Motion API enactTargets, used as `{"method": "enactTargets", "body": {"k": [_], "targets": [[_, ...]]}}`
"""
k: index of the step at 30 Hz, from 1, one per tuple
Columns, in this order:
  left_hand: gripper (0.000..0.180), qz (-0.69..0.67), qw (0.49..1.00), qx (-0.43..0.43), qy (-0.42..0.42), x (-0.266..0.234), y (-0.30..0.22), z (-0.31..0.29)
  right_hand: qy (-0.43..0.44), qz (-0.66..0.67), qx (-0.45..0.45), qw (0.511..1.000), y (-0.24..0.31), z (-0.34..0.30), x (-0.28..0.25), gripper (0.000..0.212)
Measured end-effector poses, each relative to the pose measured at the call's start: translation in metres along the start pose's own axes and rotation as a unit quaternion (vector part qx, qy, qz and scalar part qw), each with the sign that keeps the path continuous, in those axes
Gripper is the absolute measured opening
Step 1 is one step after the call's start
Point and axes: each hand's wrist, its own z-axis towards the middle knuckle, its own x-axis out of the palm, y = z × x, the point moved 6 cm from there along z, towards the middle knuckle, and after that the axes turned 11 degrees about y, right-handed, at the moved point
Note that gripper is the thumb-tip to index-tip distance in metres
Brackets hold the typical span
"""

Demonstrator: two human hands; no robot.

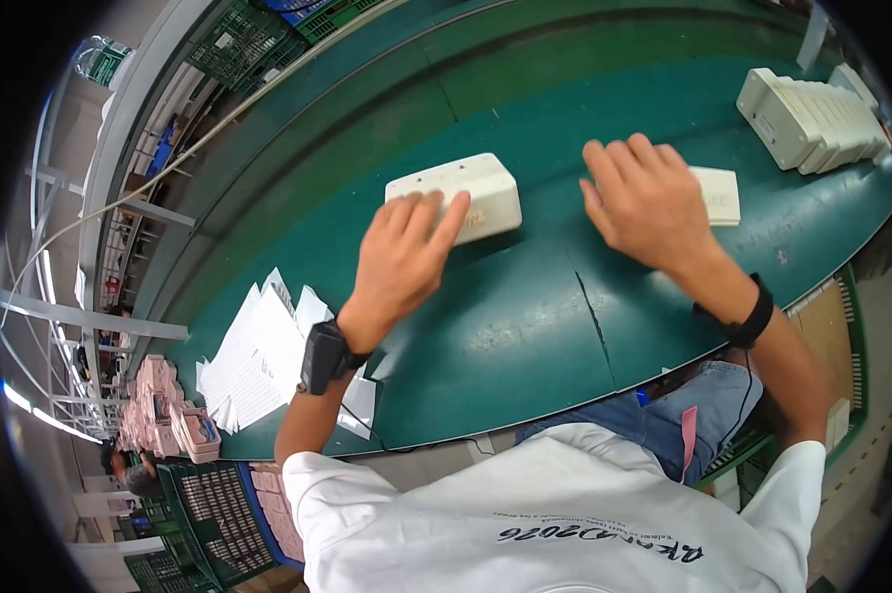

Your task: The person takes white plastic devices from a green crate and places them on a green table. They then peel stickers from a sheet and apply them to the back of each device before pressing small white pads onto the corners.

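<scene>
My left hand (406, 242) lies over the near left side of a cream plastic housing (466, 191), a box with sloped ends and small holes along its top. Its fingers are stretched out and slightly apart, touching or just above the housing; I cannot tell which. Further right, my right hand (648, 203) hovers over the table with loosely bent fingers spread a little and nothing seen between them. Partly hidden behind it, a flat cream plastic piece (721, 196) lies on the green table.
Several similar housings (811, 119) stand in a row at the far right. Loose paper sheets (268, 356) lie left on the green worktable (505, 336). Pink parts (160, 410) are heaped at its left end. Green crates (214, 514) stand below the near edge.
</scene>
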Motion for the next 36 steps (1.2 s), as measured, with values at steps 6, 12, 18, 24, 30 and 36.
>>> {"method": "enactTargets", "body": {"k": [6,12,18,24,30,36], "targets": [[0.069,0.003,0.998,0.048,-0.049,0.025,-0.022,-0.028,-0.003,0.026,-0.086,0.996,0.042,-0.020,0.011,0.026],[0.073,-0.017,0.998,0.054,-0.037,0.036,-0.024,-0.028,0.006,0.023,-0.119,0.993,0.046,-0.031,0.014,0.021],[0.074,-0.067,0.997,0.029,-0.029,0.033,-0.010,-0.017,0.112,0.101,-0.159,0.976,0.045,-0.032,0.016,0.019],[0.087,-0.128,0.988,-0.088,0.021,0.030,0.018,-0.021,0.134,0.282,0.044,0.949,-0.052,-0.068,-0.031,0.043],[0.114,-0.422,0.881,-0.195,0.090,0.061,0.055,-0.015,0.191,0.326,0.156,0.913,-0.080,-0.096,-0.006,0.074],[0.117,-0.430,0.872,-0.219,0.086,0.067,0.062,-0.010,0.208,0.315,0.121,0.918,-0.078,-0.035,0.048,0.071]]}}
